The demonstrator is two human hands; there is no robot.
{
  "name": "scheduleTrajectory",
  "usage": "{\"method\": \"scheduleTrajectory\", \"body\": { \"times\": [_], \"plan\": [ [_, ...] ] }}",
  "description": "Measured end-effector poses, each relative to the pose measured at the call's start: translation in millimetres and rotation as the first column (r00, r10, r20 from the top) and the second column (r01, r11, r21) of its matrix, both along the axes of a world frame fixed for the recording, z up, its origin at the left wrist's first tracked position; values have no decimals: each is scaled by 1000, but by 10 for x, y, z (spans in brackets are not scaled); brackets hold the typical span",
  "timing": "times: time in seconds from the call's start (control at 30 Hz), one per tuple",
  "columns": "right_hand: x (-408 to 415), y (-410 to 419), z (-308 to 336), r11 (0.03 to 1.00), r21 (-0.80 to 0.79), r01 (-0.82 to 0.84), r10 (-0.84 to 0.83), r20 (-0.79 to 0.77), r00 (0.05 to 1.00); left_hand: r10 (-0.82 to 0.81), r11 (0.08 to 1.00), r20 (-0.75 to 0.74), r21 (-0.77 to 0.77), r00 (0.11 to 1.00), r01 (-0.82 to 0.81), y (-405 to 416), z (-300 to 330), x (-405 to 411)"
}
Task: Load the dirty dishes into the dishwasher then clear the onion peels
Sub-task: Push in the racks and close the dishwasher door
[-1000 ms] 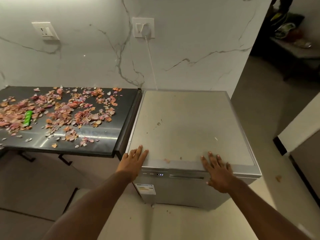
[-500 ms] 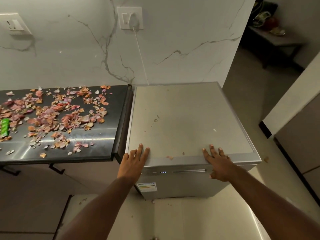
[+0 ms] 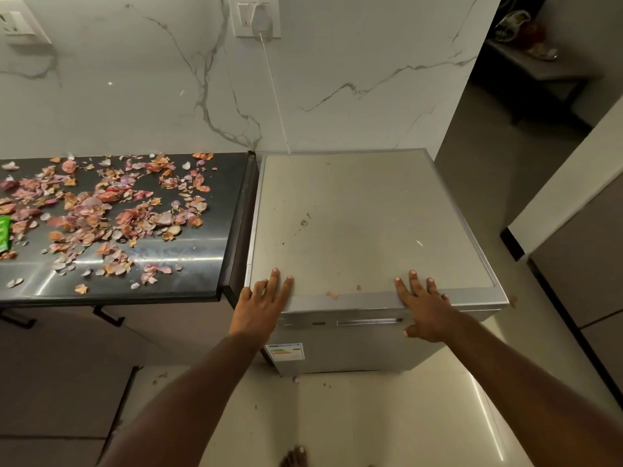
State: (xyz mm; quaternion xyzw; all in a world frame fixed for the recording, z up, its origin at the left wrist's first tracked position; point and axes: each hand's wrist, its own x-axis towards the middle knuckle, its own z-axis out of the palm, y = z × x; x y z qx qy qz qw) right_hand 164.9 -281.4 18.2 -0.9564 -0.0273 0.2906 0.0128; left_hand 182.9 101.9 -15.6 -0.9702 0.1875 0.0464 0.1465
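Left hand (image 3: 261,306) and right hand (image 3: 423,306) laid flat, fingers straight, nothing gripped, on front edge of closed silver freestanding dishwasher (image 3: 367,224). Pink-orange onion peels (image 3: 111,214) scattered across adjoining dark glossy worktop (image 3: 202,264).

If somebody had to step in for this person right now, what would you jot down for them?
Left hand: open, fingers flat on the front left corner of the dishwasher top.
Right hand: open, fingers flat on the front right of the top, thumb down over the front edge.
Dishwasher: door shut, standing beside the dark counter. No dishes in sight.
Onion peels: scattered over the counter; a few scraps lie on the dishwasher top and floor. A green packet sits at the counter's left edge.
Done: whether the dishes are loaded cannot be told.
Left: clear the peels.
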Motion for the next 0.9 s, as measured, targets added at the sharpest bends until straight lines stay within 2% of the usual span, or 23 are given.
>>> {"method": "scheduleTrajectory", "body": {
  "times": [0.17,0.6,0.9],
  "plan": [
    [-32,22,21,1000,-7,5,-5,5,1000,60,998,-24,-7,998,-61,-91,57,-41],
    [-55,37,29,1000,-7,10,-10,-3,1000,59,996,-9,-70,998,-60,-84,57,-59],
    [-44,34,-13,999,-31,7,-7,-1,1000,-6,1000,9,17,1000,6,-30,6,-1]
  ]
}}
